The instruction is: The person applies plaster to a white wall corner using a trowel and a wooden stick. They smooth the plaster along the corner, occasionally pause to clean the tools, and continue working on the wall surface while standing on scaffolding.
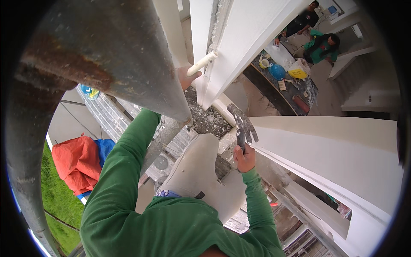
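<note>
At the top centre my left hand is closed round the lower end of a short white plastic pipe, beside the edge of a white column. Part of that hand and wrist is hidden behind a large rusty metal tube. Right of my knee, my right hand grips a dark grey work glove smeared with white. The glove's fingers point away from me, close to a white ledge. Between both hands lies a rough, white-spattered surface.
Spattered planks and metal tubing run along the left. A red-orange cloth hangs over there, above grass. At the upper right, two people are near a cluttered workbench. A white wall ledge stretches right.
</note>
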A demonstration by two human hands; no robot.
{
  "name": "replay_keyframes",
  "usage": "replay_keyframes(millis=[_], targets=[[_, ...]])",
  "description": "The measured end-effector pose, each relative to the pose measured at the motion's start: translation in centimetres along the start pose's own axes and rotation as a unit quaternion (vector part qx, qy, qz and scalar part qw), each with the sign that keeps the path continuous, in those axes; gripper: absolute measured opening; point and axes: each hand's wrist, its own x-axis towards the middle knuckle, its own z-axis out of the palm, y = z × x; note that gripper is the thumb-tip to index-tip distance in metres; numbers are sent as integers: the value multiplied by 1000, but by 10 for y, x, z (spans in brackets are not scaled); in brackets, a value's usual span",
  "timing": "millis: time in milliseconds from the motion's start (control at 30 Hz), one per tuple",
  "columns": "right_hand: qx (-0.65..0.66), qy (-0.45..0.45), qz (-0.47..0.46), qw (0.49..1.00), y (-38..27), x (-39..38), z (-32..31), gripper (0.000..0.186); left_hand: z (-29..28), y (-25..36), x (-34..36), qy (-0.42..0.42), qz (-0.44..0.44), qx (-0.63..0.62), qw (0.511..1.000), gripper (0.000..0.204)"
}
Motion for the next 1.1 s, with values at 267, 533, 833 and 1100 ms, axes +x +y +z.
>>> replay_keyframes(millis=[267,533,833,1100], targets=[[-69,-54,-230,969,-60,118,29,48,-10,11,-1,-60,-43,-3,997,39],[-115,35,-225,967,-46,159,49,61,-8,-1,2,-61,-24,-12,998,42],[-190,42,-260,946,-44,173,47,66,4,-19,3,-39,-1,-67,997,31],[-210,-5,-225,951,-48,176,49,64,7,-34,4,-22,15,-44,999,33]])
